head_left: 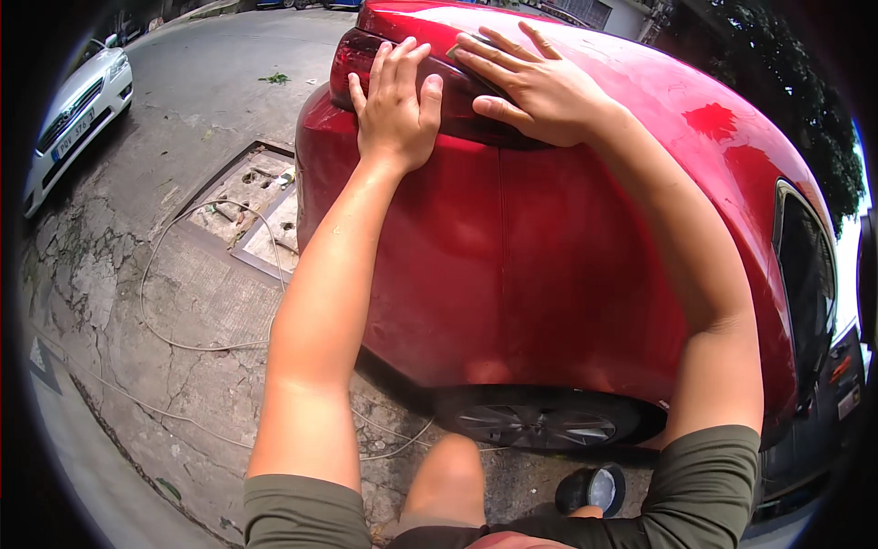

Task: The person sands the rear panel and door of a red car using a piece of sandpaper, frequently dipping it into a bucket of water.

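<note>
A glossy red car [585, 238] fills the middle, its corner with the dark red light lens [351, 62] toward the far side. My left hand [393, 105] lies flat on that lens, fingers stretched and apart, with nothing visible in it. Beside it, to the right, my right hand [540, 87] rests with spread fingers over the lens and the bodywork above. A small pale edge shows at its fingertips; I cannot make out what it is. Whatever lies under both palms is hidden.
Below the fender is the car's wheel [540, 423]. A dark bucket [593, 489] with whitish contents stands by my leg. A thin cable [146, 284] loops over cracked concrete, near a framed pit cover [251, 197]. A white car [78, 119] is parked far left.
</note>
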The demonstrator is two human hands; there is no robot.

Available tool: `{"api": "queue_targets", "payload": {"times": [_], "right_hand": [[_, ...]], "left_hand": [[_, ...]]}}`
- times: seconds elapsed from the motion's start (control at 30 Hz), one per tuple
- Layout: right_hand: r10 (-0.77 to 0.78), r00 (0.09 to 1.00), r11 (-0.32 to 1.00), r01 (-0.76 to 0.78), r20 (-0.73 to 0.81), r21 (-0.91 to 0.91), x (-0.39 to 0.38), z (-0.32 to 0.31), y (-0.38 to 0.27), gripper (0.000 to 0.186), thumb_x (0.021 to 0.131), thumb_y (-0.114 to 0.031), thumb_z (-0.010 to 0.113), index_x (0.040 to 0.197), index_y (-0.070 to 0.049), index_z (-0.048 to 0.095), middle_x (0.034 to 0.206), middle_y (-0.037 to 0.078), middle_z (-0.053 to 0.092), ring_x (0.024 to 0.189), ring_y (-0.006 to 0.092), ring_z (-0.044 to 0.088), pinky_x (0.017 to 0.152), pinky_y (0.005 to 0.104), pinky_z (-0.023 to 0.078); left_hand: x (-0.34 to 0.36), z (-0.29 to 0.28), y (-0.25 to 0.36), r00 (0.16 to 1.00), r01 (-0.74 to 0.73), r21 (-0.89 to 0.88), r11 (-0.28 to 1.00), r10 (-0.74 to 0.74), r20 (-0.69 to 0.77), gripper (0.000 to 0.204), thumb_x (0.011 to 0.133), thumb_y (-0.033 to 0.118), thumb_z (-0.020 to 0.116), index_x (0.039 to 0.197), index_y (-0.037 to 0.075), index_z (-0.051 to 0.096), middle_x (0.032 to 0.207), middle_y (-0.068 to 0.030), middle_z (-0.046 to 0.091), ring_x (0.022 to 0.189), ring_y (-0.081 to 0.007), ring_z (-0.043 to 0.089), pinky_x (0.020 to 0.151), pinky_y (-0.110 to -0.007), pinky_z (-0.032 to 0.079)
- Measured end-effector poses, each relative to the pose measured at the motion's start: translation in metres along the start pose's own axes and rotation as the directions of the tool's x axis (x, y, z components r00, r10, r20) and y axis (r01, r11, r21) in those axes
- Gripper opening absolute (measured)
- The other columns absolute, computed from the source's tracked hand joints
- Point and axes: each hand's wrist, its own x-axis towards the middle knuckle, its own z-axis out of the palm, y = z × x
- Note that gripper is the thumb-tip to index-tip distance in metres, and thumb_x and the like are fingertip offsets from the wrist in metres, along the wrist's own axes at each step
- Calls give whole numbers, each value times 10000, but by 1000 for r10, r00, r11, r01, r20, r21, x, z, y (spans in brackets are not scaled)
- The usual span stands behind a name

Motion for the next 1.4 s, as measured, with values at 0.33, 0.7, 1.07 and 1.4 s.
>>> {"api": "queue_targets", "payload": {"times": [0.33,0.7,1.07,1.4], "right_hand": [[-56,998,998,56,8,-7,18,5,4,795,1081,-626,345,1637,-59,312,1701,129,315,1591,269,250,1317,484,125],[-64,989,998,63,133,11,14,-12,5,854,1041,-708,328,1679,-146,245,1726,84,274,1610,276,196,1310,529,90],[-86,994,996,84,61,33,12,-5,4,730,1086,-616,336,1654,-158,320,1709,64,322,1603,256,220,1307,553,44],[-24,997,998,20,73,56,17,1,1,825,1054,-668,367,1677,-141,249,1719,88,295,1613,251,193,1304,545,69]], "left_hand": [[-2,6,1,999,-14,-10,1000,13,-29,512,1057,435,437,1503,195,516,1606,-43,474,1558,-294,325,1253,-654,124],[-3,3,-4,999,-26,-12,1000,26,-39,486,1059,409,457,1476,173,537,1588,-34,500,1551,-283,339,1254,-642,135],[-3,0,-11,998,-34,18,999,34,-43,506,1056,440,466,1485,180,538,1601,-28,491,1557,-290,331,1250,-651,136],[-3,-1,-8,999,-43,26,999,44,-32,519,1052,453,457,1490,183,529,1601,-32,488,1557,-305,327,1249,-656,148]]}}
